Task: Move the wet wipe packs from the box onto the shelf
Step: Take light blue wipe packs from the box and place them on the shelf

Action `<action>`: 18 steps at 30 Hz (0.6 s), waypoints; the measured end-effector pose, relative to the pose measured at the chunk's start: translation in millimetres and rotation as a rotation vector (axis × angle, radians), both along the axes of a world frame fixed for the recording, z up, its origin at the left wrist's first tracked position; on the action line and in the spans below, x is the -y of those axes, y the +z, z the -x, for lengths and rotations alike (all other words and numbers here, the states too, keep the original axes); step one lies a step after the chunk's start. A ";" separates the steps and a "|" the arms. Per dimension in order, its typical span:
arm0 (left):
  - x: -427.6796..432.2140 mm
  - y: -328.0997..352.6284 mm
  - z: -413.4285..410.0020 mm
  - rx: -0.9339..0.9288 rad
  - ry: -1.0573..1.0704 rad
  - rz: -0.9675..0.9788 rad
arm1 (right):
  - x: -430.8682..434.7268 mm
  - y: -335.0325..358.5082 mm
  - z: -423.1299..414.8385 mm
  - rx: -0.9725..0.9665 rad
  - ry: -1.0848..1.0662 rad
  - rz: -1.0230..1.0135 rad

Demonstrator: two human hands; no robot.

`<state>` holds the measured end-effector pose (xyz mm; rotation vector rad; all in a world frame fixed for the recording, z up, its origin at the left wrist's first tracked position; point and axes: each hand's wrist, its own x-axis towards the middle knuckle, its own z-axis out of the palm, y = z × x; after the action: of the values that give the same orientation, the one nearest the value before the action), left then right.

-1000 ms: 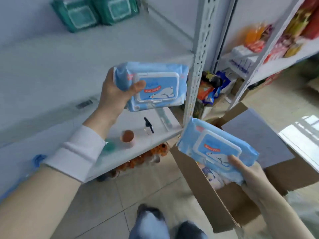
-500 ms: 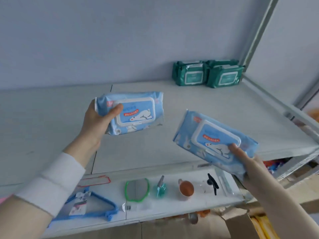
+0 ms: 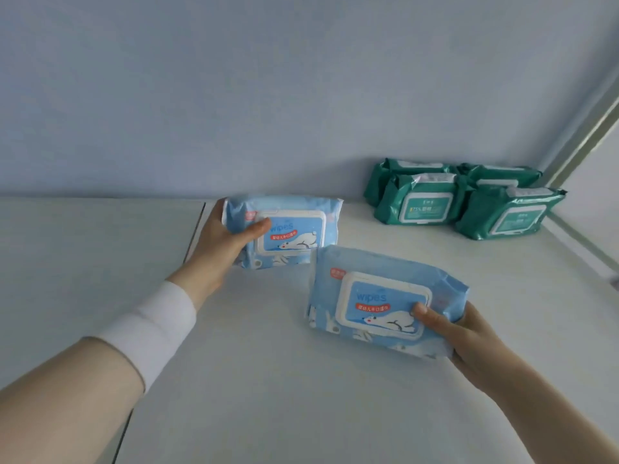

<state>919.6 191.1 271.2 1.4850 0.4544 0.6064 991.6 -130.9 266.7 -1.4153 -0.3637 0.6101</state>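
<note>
the fingers of the left hand point(image 3: 221, 242) curl round the short end of the left blue pack point(image 3: 294, 229). the thumb is pressed on the edge of its white lid and the other fingers are hidden under the pack. a white sleeve point(image 3: 150, 326) covers that wrist. this pack sits low over the shelf point(image 3: 268, 396), close to the back wall point(image 3: 301, 95). i cannot tell whether its underside touches the board.

just right of it and nearer the front, the right blue pack point(image 3: 378, 296) is tilted, its far edge raised. the right hand point(image 3: 469, 343) pinches its lower right corner, thumb on the lid and fingers beneath. the two packs look just apart, though the near one overlaps the other's corner in this view.

further right, the green packs point(image 3: 469, 202) lie grouped in the back corner by the upright post point(image 3: 582, 139), well clear of both hands.

the step in hand looks like placing. both packs are over the shelf but neither is let go. the next move probably calls for laying each one flat, side by side and lids up, then loosening both grips without dragging the soft wrappers askew. the box is out of view.
</note>
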 end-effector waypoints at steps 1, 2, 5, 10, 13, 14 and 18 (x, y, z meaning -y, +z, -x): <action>-4.9 -1.9 -16.1 0.002 -0.007 -0.009 | -9.6 -2.2 -14.9 0.004 0.021 0.003; -9.2 -2.9 -31.9 0.007 -0.012 -0.014 | -19.2 -3.7 -29.4 0.014 0.036 0.009; -19.7 -6.4 -78.7 0.044 -0.052 -0.028 | -45.5 -6.8 -69.9 0.113 0.053 0.066; -26.5 -7.3 -135.6 0.020 -0.172 -0.093 | -72.7 -13.1 -122.6 0.238 0.010 0.178; -26.5 -3.6 -148.9 -0.046 -0.249 -0.072 | -82.2 -19.3 -145.5 0.301 -0.009 0.202; -27.4 -2.2 -151.2 -0.070 -0.275 -0.061 | -84.9 -20.3 -150.4 0.333 -0.016 0.222; -36.5 7.7 -151.9 -0.191 -0.343 -0.008 | -94.0 -20.3 -158.8 0.471 -0.077 0.298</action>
<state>1071.6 227.6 278.9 1.5906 0.3328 0.1966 1150.4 -36.9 246.3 -1.8534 -0.6046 0.2668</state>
